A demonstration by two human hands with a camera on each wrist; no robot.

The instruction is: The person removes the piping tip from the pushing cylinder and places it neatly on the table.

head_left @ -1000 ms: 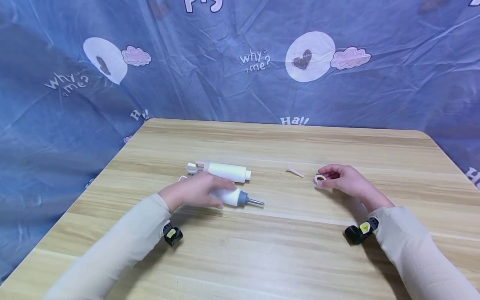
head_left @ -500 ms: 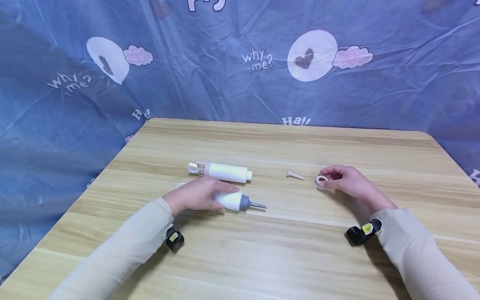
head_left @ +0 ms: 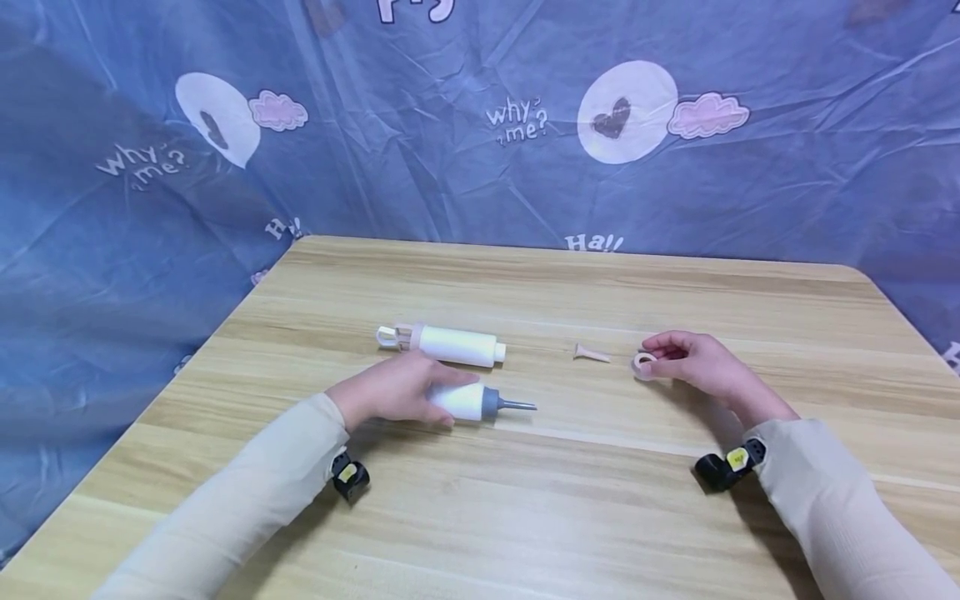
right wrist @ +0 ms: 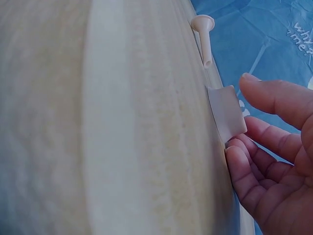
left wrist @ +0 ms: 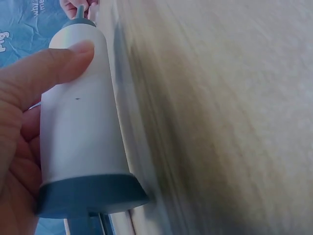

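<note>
My left hand point(head_left: 401, 389) grips a white bottle point(head_left: 461, 402) with a grey collar and thin nozzle, lying on its side. In the left wrist view, the thumb of my left hand point(left wrist: 44, 78) presses on the white bottle point(left wrist: 83, 122), with fingers behind it. My right hand point(head_left: 693, 367) is beside a small pale ring point(head_left: 639, 367). From the right wrist, the thumb of my right hand point(right wrist: 279, 152) stands apart from the ring point(right wrist: 227, 111), while the other fingers bend loosely near its side. Left of the ring lies a small pale funnel-shaped piece point(head_left: 592, 354).
Behind my left hand lies another white cylinder point(head_left: 457, 346) with a pale pink frame and a loop at its left end. A wooden table point(head_left: 570, 517) bears everything, and a blue printed cloth point(head_left: 450, 167) hangs behind it.
The funnel-shaped piece has turned and lies nearer to level across the view. My left hand and its bottle have shifted slightly, and the nozzle's angle has changed. My right hand has hardly moved.
</note>
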